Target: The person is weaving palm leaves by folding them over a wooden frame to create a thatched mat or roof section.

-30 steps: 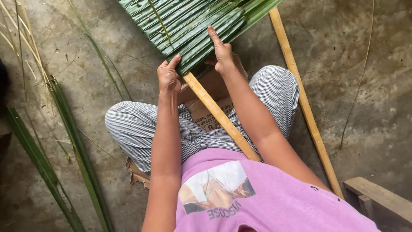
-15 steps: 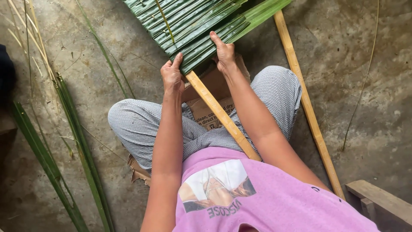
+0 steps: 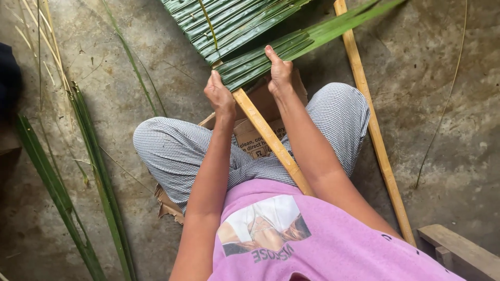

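At the upper middle of the frame both hands work on a bundle of folded green palm leaves that lies across a bamboo pole. The pole runs diagonally from the leaves down toward the person's lap. The left hand sits at the near left end of this bundle, its grip closed around the leaf ends where they meet the pole. The right hand presses on the bundle's right part with the thumb laid along the leaves, its grip narrow and pinching them.

Compared with half a second ago, this bundle has pulled away from the woven leaf panel above it: a dark gap now shows between the two, where before the leaves lay tight against one another. The free tips of the bundle also swing out to the upper right, blurred, and cross over the second bamboo pole that lies on the concrete floor. Both hands sit slightly lower in the frame than before. By my reading, the newest fold is being drawn or reset along the pole rather than pressed home against the panel.

Loose palm fronds lie at the left, a cardboard piece shows under the legs, and a wooden bench edge sits at the lower right.
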